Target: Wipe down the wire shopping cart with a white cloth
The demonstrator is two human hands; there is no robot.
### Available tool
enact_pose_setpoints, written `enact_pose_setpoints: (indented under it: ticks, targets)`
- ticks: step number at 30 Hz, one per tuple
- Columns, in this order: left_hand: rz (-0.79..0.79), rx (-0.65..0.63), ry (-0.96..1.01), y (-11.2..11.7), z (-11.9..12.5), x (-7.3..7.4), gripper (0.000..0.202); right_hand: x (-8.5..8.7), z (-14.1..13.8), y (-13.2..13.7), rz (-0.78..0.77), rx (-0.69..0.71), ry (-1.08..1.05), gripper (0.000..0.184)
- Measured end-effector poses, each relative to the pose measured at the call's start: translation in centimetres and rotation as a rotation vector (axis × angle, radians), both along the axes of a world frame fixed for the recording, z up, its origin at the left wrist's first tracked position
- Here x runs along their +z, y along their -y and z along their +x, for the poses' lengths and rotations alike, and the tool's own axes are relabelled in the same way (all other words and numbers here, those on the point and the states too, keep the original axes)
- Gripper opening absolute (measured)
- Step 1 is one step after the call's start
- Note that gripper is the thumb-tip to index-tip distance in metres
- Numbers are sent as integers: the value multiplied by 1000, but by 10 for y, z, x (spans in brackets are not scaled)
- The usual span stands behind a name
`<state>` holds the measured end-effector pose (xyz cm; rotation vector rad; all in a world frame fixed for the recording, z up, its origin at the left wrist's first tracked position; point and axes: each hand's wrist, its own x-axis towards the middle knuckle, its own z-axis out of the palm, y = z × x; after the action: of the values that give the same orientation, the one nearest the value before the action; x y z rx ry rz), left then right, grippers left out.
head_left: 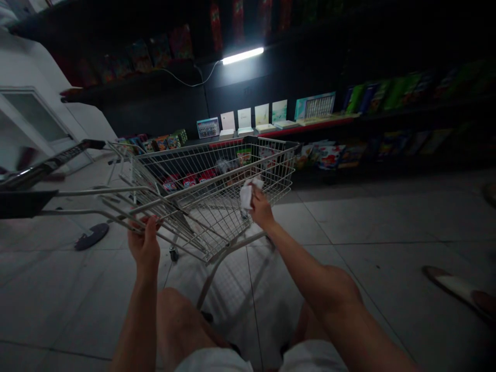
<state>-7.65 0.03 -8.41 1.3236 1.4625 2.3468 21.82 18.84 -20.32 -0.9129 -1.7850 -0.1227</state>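
A metal wire shopping cart (217,206) stands in front of me, its black handle (27,203) toward the left. My left hand (144,243) is closed around the cart's side rail near the handle end. In my right hand (262,207) is a crumpled white cloth or tissue (246,196), pressed against the wire side of the basket. The fingers on it are partly hidden. Through the mesh I see a green packet (244,156), but I cannot tell whether it lies in the cart or on the shelf behind.
Dark shelves hold upright white boxes (244,118), a pencil set (208,127) and several packaged goods. A lit tube lamp (243,55) hangs above. A round black stand base (92,236) rests on the tiled floor at left. Another person's shoe (457,292) shows at right.
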Motion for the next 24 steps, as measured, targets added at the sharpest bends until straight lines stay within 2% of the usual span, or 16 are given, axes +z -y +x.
enact_pose_setpoints:
  ticks: [2,3,4,5,7,9,11,12,14,16,17,18,20,22,24]
  targets:
    - [128,215,-150,19,4,-7,43,-9,15,-2,-23,-45,-89,46]
    - [221,343,-250,29,8,-8,35,-7,16,2,4,-35,-132,48]
    - [305,401,-369,38,14,-6,25,0,11,8,46,-8,-178,49]
    - [308,342,-503,45,21,0,18,11,2,15,92,28,-229,49]
    - [201,129,-838,49,36,25,14,44,-25,31,184,119,-300,50]
    - [35,34,-1097,39,49,61,19,77,-59,47,257,178,-284,42]
    - [-71,71,-1199,18,59,98,21,96,-92,60,291,268,-155,32]
    - [-174,113,-1239,6,62,113,27,97,-106,65,294,310,-82,28]
    - [-440,211,-1356,-15,65,131,38,77,-124,71,274,355,36,23]
    - [-743,231,-1511,-29,68,135,45,35,-126,73,242,347,107,21]
    - [-845,253,-1555,-33,68,133,47,10,-122,74,228,336,131,21]
    - [-905,276,-1584,-36,69,130,49,-14,-115,75,225,329,146,21]
    - [-913,332,-1595,-38,69,123,50,-54,-98,79,207,322,155,19]
    - [-877,354,-1596,-39,69,118,51,-71,-84,85,187,312,155,18]
    - [-864,364,-1596,-40,69,116,51,-64,-83,93,180,300,131,19]
